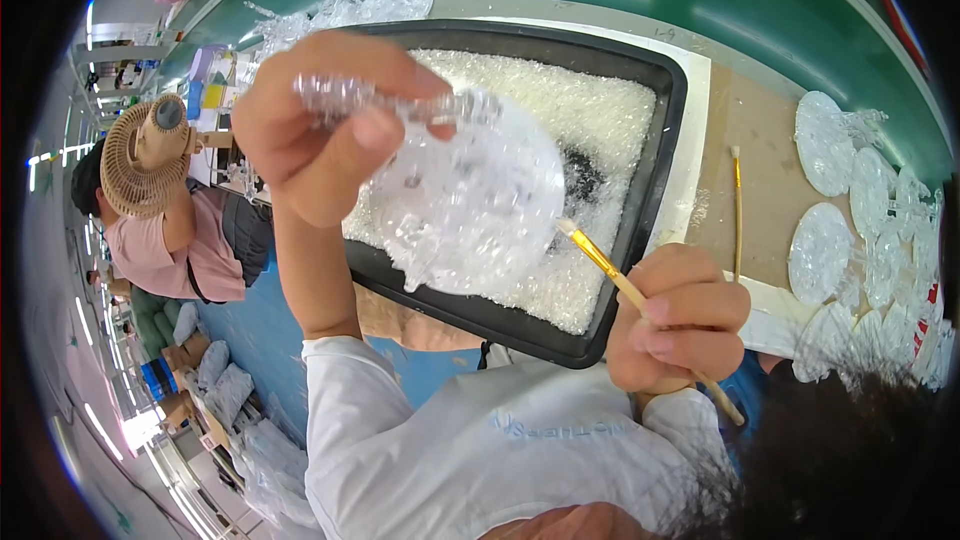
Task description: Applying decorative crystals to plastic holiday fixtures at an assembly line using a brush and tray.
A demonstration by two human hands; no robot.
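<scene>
My left hand (325, 130) is closed around the upper part of a clear ornament with a round disc (475, 205), lifted above a black tray (672, 105). The disc faces me, and its surface looks bumpy and glittering. In my right hand (680, 315) a thin paintbrush (612, 268) is pinched, its pale bristles beside the disc's right edge. Whether the bristles touch the disc I cannot tell. Loose white, glittery granules (560, 90) fill the tray, with a dark bare patch near the middle right.
A second brush (737, 205) lies on the brown board (752, 110) at right. Several clear discs (825, 250) stand beyond it, and more clear ornaments (365, 0) sit behind the tray. Off to the left are a beige fan (145, 165) and a person in pink (190, 245).
</scene>
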